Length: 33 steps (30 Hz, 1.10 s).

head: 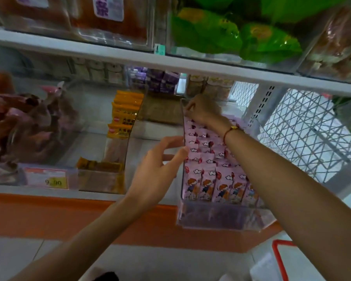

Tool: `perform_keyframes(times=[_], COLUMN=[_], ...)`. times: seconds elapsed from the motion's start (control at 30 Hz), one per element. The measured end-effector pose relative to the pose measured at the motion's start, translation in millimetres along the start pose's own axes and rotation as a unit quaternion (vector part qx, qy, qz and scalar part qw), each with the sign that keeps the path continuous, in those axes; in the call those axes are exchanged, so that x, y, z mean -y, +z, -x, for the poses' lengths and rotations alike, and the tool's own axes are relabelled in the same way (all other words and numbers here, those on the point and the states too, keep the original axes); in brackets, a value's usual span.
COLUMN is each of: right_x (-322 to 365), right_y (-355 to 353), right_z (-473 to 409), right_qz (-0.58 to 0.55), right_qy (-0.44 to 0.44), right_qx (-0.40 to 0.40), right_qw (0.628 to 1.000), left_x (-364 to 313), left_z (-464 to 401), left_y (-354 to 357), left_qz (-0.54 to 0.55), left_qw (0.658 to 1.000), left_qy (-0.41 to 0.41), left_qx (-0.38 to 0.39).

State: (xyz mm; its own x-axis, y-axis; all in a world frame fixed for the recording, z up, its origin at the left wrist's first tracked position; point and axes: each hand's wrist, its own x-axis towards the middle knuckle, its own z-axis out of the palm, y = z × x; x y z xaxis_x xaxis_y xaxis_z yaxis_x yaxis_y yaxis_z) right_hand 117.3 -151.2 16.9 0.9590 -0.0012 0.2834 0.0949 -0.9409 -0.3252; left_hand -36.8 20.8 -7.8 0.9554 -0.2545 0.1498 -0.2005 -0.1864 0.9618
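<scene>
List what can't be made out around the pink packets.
- Right hand fingertips: head view, curled at the bin's rear wall; grip unclear.
- Rear packets: head view, hidden under the right wrist.
- Orange packets' print: head view, blurred.
- Red basket: head view, cut by the bottom edge.

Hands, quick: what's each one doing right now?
Left hand: open, touching the side of the clear bin.
Right hand: curled over the back pink packets; grip cannot be told.

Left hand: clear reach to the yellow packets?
Probably yes: the left hand sits just right of the yellow packets, only bare shelf between, and their clear bin looks open on top.
</scene>
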Motion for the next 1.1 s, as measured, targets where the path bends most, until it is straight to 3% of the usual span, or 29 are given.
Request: perform_keyframes(times=[0.13,0.2,0.33,0.4,0.47,0.6,0.73,0.97,1.03,1.1], right_x=[5.4,12.3,21.8,25.0,31.2,45.1,56.7,59.4,56.1,50.9], right_y=[-6.2,-16.0,-40.8,-52.3,-62.8,-80.8,-97.5,-107.9,-106.4,-104.0], right_z=[14.6,23.6,47.9,68.0,91.5,131.4,154.7,158.6,153.4,148.9], right_qz=[-0.158,-0.288,-0.419,-0.493,-0.548,-0.594,-0.587,-0.617,-0.621,-0.625], right_qy=[0.018,0.052,0.15,0.195,0.225,0.23,0.188,0.182,0.186,0.187], right_qx=[-0.103,-0.171,-0.313,-0.337,-0.314,-0.176,-0.165,-0.09,-0.071,-0.056], right_qw=[0.982,0.941,0.839,0.778,0.742,0.75,0.77,0.76,0.758,0.756], left_x=[0.3,-1.7,-8.2,-14.6,-23.5,-44.4,-51.8,-44.1,-42.9,-43.6], left_z=[-1.4,-0.3,6.5,11.8,17.9,28.8,34.5,35.2,33.4,29.5], left_y=[-0.5,-1.0,-6.1,-11.7,-16.7,-13.8,-1.2,7.2,8.6,9.4], left_qz=[0.0,0.0,-0.019,-0.031,-0.035,-0.063,-0.115,-0.012,-0.078,-0.239], left_qw=[1.0,1.0,0.998,0.994,0.991,0.988,0.984,0.991,0.988,0.951], left_qy=[-0.008,-0.015,-0.019,-0.012,0.01,0.096,0.137,0.129,0.128,0.169], left_qx=[0.001,0.001,-0.056,-0.102,-0.132,-0.099,-0.025,-0.017,-0.041,-0.102])
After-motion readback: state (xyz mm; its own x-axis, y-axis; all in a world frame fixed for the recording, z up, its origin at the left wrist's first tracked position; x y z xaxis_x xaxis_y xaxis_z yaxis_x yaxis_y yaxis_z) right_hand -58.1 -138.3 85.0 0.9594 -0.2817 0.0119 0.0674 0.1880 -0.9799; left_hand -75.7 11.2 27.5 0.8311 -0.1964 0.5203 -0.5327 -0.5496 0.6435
